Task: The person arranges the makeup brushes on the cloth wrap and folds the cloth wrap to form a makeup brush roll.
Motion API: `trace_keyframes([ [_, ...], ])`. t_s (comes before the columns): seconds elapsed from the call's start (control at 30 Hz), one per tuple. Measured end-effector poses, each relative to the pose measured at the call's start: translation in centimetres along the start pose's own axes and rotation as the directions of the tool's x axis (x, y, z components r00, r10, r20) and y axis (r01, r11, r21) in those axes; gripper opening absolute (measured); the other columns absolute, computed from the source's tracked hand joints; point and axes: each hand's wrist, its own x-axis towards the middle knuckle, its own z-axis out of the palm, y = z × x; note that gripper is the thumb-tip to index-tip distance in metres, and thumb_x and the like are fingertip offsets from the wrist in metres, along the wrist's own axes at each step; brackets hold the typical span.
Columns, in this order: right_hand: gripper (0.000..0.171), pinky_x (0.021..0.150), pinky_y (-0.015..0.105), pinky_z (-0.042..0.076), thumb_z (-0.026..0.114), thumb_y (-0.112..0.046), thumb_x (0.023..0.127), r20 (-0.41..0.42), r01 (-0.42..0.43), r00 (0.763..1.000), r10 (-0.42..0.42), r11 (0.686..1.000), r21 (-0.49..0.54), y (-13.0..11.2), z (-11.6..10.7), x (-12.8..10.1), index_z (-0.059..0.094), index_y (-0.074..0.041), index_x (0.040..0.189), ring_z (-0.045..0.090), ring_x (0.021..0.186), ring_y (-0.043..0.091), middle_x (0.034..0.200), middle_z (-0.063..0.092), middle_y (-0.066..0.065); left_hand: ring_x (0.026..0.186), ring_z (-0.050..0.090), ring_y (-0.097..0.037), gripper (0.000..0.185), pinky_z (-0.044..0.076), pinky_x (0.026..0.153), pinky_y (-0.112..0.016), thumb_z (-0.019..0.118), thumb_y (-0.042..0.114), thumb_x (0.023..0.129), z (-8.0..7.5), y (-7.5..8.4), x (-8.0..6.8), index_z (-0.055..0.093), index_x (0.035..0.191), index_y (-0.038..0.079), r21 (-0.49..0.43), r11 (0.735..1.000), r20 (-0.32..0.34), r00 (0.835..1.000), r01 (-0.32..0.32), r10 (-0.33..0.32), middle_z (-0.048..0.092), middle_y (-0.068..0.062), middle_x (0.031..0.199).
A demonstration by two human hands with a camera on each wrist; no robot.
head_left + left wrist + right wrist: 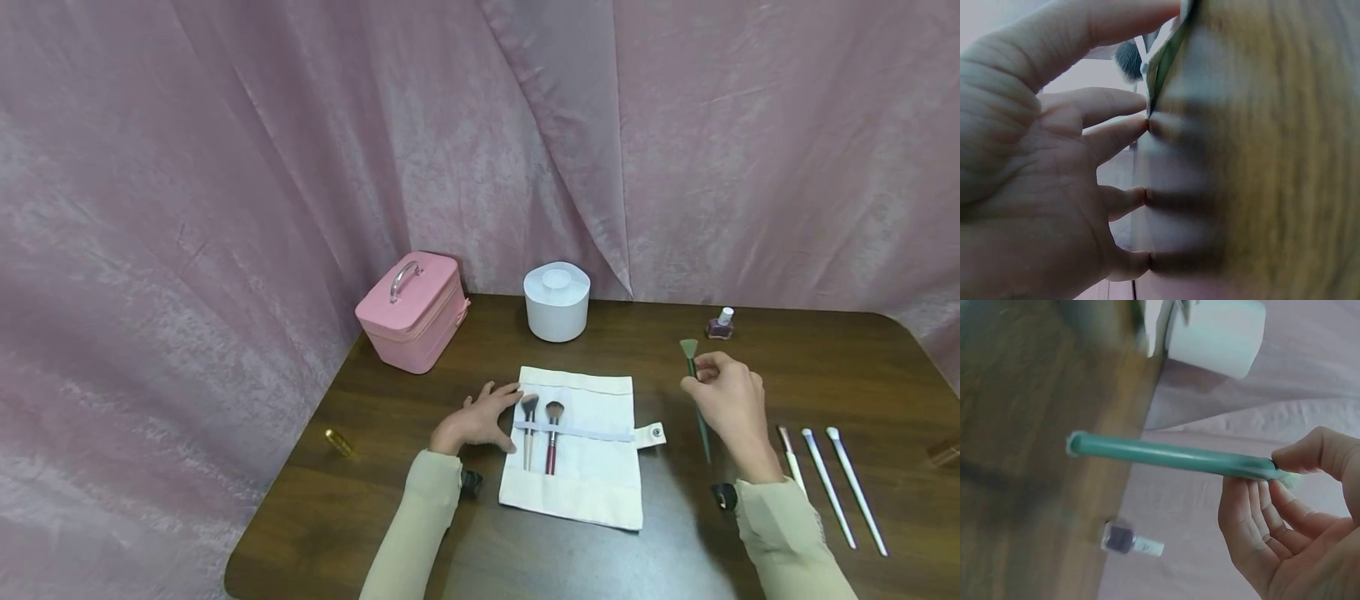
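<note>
Right hand [729, 398] pinches slim green brush [703, 433], left hand [480, 418], spread wide, touches rectangular fabric roll's [592, 467] left edge.

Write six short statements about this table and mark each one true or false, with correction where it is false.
1. The right-hand grip holds a green brush. True.
2. The left-hand grip pinches a brush. False: the left-hand grip holds no brush and rests at the left edge of the white roll.
3. Four brushes are tucked under the strap. False: only a red-handled brush and a pale-handled brush are under the strap.
4. Three brushes lie side by side at the right. True.
5. The pink case stands left of the white container. True.
6. The nail polish lies on the roll. False: the nail polish stands on the table.
</note>
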Motion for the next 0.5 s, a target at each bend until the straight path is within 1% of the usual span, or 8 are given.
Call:
trace_keyframes([
  [0.17,0.030,0.071,0.043,0.045,0.069,-0.006,0.082,-0.055,0.051,0.997,-0.048,0.998,0.046,-1.5,0.4,0.4,0.067,0.008,0.108,0.069,0.080,0.035,0.091,0.072,0.022,0.154,0.002,-0.035,0.092,0.005,0.116,-0.066,0.087,0.015,0.080,-0.1,0.1,0.0,0.037,0.158,0.015,0.012,1.000,-0.007,1.000,0.001,-0.001,0.023,0.000,0.166],
  [0.2,0.030,0.070,0.041,0.046,0.069,-0.006,0.082,-0.065,0.062,0.996,-0.058,0.997,0.055,-1.8,0.5,0.5,0.068,0.008,0.108,0.069,0.078,0.033,0.091,0.072,0.022,0.154,0.002,-0.035,0.092,0.006,0.116,-0.067,0.087,0.015,0.080,-0.1,0.1,0.0,0.037,0.158,0.015,0.015,1.000,-0.009,1.000,0.000,0.000,0.023,-0.001,0.166],
  [0.3,0.029,0.067,0.027,0.045,0.069,-0.002,0.080,-0.105,0.087,0.992,-0.076,0.991,0.099,-2.6,0.9,0.6,0.068,0.007,0.108,0.067,0.075,0.027,0.091,0.072,0.020,0.154,0.003,-0.036,0.093,0.006,0.116,-0.067,0.087,0.015,0.079,-0.1,0.2,0.0,0.037,0.158,0.014,0.020,1.000,-0.010,1.000,-0.002,0.002,0.023,-0.001,0.166],
  [0.4,0.028,0.064,0.014,0.042,0.068,0.002,0.079,-0.145,0.116,0.985,-0.095,0.983,0.145,-3.2,1.4,0.7,0.069,0.007,0.107,0.064,0.075,0.022,0.089,0.071,0.019,0.154,0.003,-0.036,0.094,0.006,0.116,-0.067,0.087,0.015,0.079,0.0,0.2,0.0,0.036,0.158,0.014,0.024,1.000,-0.008,1.000,0.002,-0.002,0.023,-0.001,0.166],
  [0.5,0.028,0.064,0.009,0.041,0.067,0.005,0.080,-0.165,0.142,0.980,-0.112,0.972,0.188,-3.6,1.9,0.7,0.069,0.007,0.108,0.062,0.076,0.020,0.090,0.070,0.019,0.154,0.004,-0.036,0.094,0.007,0.116,-0.066,0.088,0.017,0.079,0.0,0.1,0.1,0.037,0.158,0.014,0.031,0.999,-0.009,1.000,0.010,-0.010,0.023,-0.001,0.166],
])
